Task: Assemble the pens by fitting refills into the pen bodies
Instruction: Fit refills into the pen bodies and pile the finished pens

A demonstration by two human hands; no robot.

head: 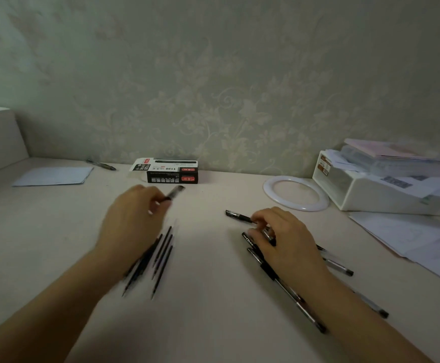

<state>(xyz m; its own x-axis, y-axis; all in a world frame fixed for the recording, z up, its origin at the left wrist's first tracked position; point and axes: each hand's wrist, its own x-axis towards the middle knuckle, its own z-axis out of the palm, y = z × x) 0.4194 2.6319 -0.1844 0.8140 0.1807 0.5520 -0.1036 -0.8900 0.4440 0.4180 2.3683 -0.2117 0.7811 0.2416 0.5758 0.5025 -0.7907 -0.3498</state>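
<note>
The left hand (132, 218) is gripping a pen body (175, 193) in curled fingers, its clear end sticking out past the fingertips toward the box (171, 171); the hand is blurred. Just below that grip, a bunch of refills (153, 258) is lying on the desk (208, 297), partly under the wrist. The right hand (283, 238) is pinching a pen (240, 217) with its fingertips, the capped end pointing away to the left. Under and around this hand more pens (287, 286) are lying, some poking out beyond the wrist on the right. Farther right of that grip are sitting a white ring (296, 196), a tray (365, 192) heaped with papers, and loose sheets (418, 239). Far left of the left hand a sheet (54, 176) and another pen (101, 164) are lying by the wall.
</note>
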